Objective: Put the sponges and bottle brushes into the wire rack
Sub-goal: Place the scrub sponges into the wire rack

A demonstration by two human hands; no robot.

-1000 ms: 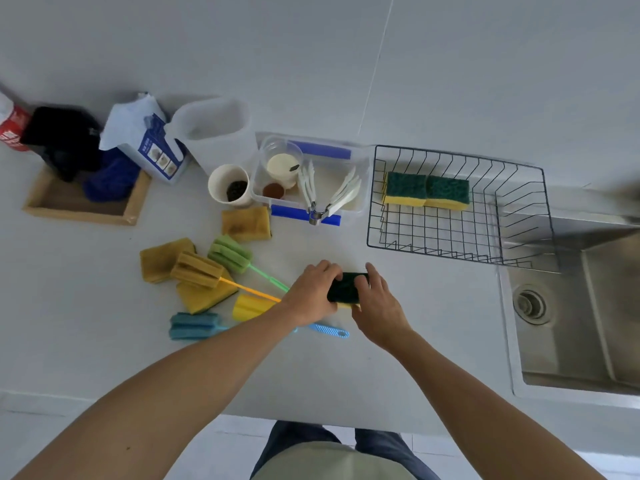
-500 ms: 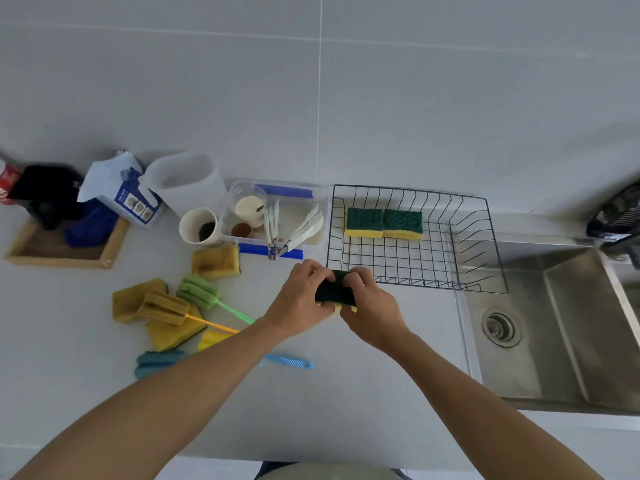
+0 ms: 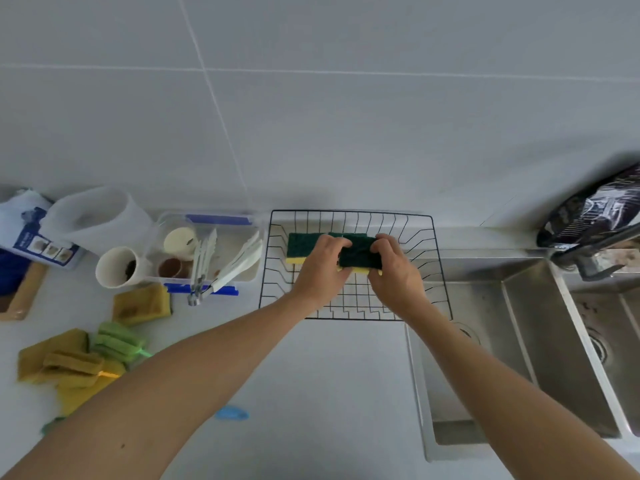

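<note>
Both hands hold one green-and-yellow sponge (image 3: 358,258) over the black wire rack (image 3: 438,268). My left hand (image 3: 320,270) grips its left end and my right hand (image 3: 394,271) its right end. Behind it, another green-and-yellow sponge (image 3: 300,247) lies in the rack at the back; my hands hide much of what sits there. On the counter at the left lie a yellow sponge (image 3: 142,304), a green bottle brush (image 3: 116,341), a yellow bottle brush (image 3: 74,363) on more yellow sponges, and the tip of a blue brush handle (image 3: 231,413).
A clear plastic tub (image 3: 242,220) with tongs, a white cup (image 3: 116,268) and a white jug (image 3: 100,216) stand left of the rack. A steel sink (image 3: 519,341) lies right of it, with a dark bag (image 3: 595,209) above. A wooden tray (image 3: 20,296) sits far left.
Both hands have carried the sponge from the counter forward into the space over the rack. The view has tilted up and shifted right.
</note>
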